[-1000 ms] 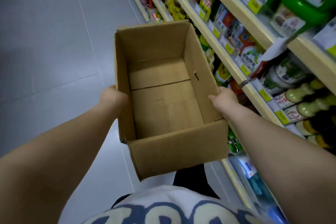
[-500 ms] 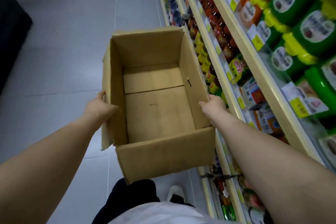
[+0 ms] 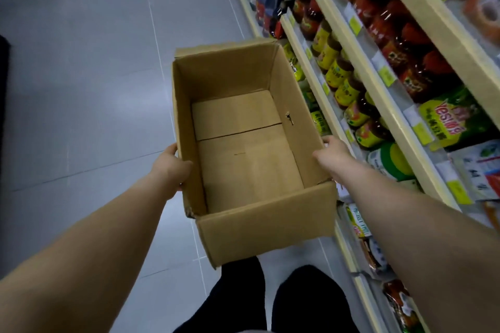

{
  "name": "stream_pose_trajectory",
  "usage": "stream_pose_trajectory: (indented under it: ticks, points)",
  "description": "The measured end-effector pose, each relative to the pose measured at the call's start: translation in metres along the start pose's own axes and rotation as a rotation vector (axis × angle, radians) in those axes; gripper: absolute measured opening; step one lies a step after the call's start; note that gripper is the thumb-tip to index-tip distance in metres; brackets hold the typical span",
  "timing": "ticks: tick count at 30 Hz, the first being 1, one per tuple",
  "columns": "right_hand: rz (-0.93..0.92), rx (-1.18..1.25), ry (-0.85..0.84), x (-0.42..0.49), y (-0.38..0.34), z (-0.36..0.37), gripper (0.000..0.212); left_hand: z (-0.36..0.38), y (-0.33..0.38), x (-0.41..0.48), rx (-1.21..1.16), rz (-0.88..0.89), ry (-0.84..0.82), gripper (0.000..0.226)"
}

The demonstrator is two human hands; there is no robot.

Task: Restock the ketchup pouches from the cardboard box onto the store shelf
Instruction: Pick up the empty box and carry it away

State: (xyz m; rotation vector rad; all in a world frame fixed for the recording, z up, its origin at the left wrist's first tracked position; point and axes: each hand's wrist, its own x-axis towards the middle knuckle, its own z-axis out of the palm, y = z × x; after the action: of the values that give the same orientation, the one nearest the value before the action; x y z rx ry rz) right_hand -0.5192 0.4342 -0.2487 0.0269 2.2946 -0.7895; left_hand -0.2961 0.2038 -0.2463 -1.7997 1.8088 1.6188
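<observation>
Cardboard box [image 3: 249, 165]: your fingers are clamped on it from both sides. The left hand [image 3: 171, 167] grips the outside of the left wall, thumb up near the rim. Its fingertips pass behind the cardboard, so how far they curl cannot be told. The right hand [image 3: 331, 155] grips the right wall at its top edge, thumb laid on the rim. The remaining fingers are down the outer face, out of view. Both forearms are bare and extended forward.

The box is held clear of the floor [image 3: 81, 62], open top upward, near end toward you, its two bottom flaps fully exposed. It hangs above your dark trouser legs [image 3: 297, 300]. Its right wall is just beside the front rails of the store shelf [image 3: 397, 119].

On that shelf, yellow-labelled jars [image 3: 338, 73] stand at box level. Red bottles [image 3: 392, 43] occupy the tier above. A green pouch [image 3: 446, 121] sits right of the jars. Further packets are too blurred to identify.
</observation>
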Motion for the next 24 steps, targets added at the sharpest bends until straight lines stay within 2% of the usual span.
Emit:
stream_pose_trajectory:
  ticks: [5, 13, 17, 24]
  points:
    - [-0.006, 0.023, -0.030, 0.057, -0.017, 0.024, 0.045, 0.007, 0.007, 0.064, -0.057, -0.021, 0.034, 0.055]
    - [-0.011, -0.002, -0.009, 0.187, -0.017, 0.073, 0.052, 0.054, 0.007, 0.182, -0.086, -0.072, 0.075, 0.063]
    - [-0.027, -0.128, 0.000, 0.264, 0.002, 0.111, 0.053, 0.093, -0.004, 0.260, -0.065, -0.068, 0.083, 0.064]
    - [0.016, -0.065, 0.030, 0.376, 0.054, 0.173, 0.048, 0.160, -0.046, 0.379, -0.065, -0.042, 0.042, 0.068]
